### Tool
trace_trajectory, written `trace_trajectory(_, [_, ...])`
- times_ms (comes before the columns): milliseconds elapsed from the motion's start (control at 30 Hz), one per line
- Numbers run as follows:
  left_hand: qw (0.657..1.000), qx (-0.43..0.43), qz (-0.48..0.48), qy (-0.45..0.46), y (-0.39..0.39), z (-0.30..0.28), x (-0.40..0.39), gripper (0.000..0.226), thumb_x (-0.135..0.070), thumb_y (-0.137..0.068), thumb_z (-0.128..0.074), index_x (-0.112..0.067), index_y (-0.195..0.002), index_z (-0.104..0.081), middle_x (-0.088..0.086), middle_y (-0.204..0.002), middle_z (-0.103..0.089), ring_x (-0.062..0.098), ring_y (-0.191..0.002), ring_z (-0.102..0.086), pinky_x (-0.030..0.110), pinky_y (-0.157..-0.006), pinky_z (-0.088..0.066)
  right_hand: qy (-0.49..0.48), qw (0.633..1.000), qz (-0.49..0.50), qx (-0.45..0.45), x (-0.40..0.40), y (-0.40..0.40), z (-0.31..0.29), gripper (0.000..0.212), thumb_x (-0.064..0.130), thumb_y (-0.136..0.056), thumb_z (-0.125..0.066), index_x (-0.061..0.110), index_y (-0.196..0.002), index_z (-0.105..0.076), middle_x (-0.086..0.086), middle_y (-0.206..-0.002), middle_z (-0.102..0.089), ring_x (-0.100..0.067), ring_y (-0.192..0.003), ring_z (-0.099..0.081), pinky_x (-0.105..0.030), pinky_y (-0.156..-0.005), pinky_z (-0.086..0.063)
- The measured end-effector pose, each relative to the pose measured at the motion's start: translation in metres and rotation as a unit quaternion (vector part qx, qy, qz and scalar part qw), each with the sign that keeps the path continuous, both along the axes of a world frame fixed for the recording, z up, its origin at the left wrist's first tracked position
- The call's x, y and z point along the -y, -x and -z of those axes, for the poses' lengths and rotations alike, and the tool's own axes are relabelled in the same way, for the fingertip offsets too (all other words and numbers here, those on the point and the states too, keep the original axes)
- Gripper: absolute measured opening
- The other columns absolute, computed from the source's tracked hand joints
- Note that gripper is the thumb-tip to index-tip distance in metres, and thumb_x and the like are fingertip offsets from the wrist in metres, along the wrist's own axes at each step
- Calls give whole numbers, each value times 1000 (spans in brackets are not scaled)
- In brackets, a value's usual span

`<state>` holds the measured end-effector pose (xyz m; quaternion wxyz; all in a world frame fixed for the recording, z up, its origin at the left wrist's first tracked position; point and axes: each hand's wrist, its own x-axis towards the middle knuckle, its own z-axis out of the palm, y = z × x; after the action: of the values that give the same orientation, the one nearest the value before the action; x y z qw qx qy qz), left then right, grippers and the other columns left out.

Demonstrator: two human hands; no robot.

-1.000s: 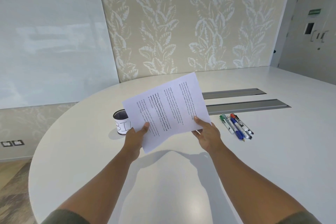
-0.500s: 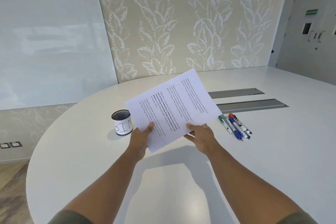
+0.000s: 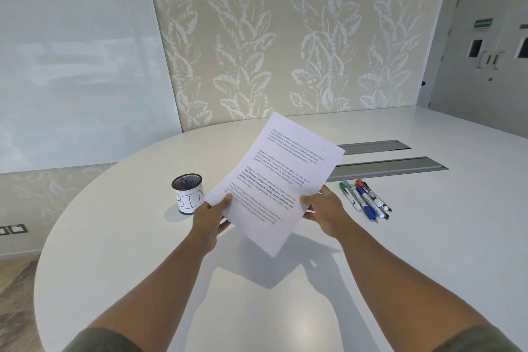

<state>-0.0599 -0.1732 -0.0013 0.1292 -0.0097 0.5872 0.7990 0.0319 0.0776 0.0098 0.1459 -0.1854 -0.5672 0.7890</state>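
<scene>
A white printed sheet of paper (image 3: 275, 177) hangs in the air above the white table (image 3: 428, 251), turned so its long side runs away from me. My left hand (image 3: 210, 216) pinches its left edge with the thumb on top. My right hand (image 3: 324, 210) grips its right edge, thumb on the printed side. Both hold the sheet clear of the table.
A black mesh cup labelled BIN (image 3: 188, 193) stands left of the paper. Several markers and pens (image 3: 364, 198) lie in a row to the right. Two grey cable-slot covers (image 3: 385, 167) sit beyond them. A patterned wall rises behind the table.
The sheet has rotated clockwise, from lying wide across to pointing away from me. Both hands shifted their grips along its edges as it turned.
</scene>
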Motion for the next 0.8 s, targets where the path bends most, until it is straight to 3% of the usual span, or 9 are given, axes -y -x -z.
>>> trace_trajectory(167, [1000,-4,5,23,9,-6,6,31,-24,-86,-76,-19,-117,-71,-1,-111,-73,17,-94,-66,29,-73,-52,-23,1000,16,5,-16,-7,3,37,-6,-84,-60,18,-112,-64,-3,-107,-74,-20,-83,-70,-31,-62,-57])
trace_trajectory(333, [996,-11,65,63,10,-8,0,26,-19,-89,-74,-19,-114,-73,-3,-101,-77,13,-84,-69,26,-71,-52,-58,998,26,19,-26,-13,3,29,1,-90,-59,21,-109,-65,0,-105,-74,-18,-83,-71,-30,-62,-55])
trace_trajectory(500, [988,-26,120,94,6,-7,-17,32,-17,-90,-72,-11,-122,-70,5,-115,-75,13,-90,-70,17,-69,-57,-88,995,23,36,-37,-17,6,23,4,-92,-58,18,-108,-65,-9,-112,-73,-27,-90,-67,-40,-84,-52])
trace_trajectory(633, [988,-13,126,88,4,-1,-33,35,-13,-89,-73,-7,-123,-68,10,-119,-73,17,-95,-67,21,-77,-57,-121,991,30,57,-48,-23,6,24,5,-93,-57,19,-111,-64,-8,-111,-73,-30,-97,-67,-45,-92,-51])
trace_trajectory(800, [985,5,142,98,6,12,-49,28,-10,-88,-74,-9,-116,-72,4,-104,-78,12,-84,-73,16,-64,-58,-169,981,46,89,-57,-31,11,20,4,-92,-59,21,-102,-64,-5,-108,-73,-24,-94,-70,-36,-78,-57])
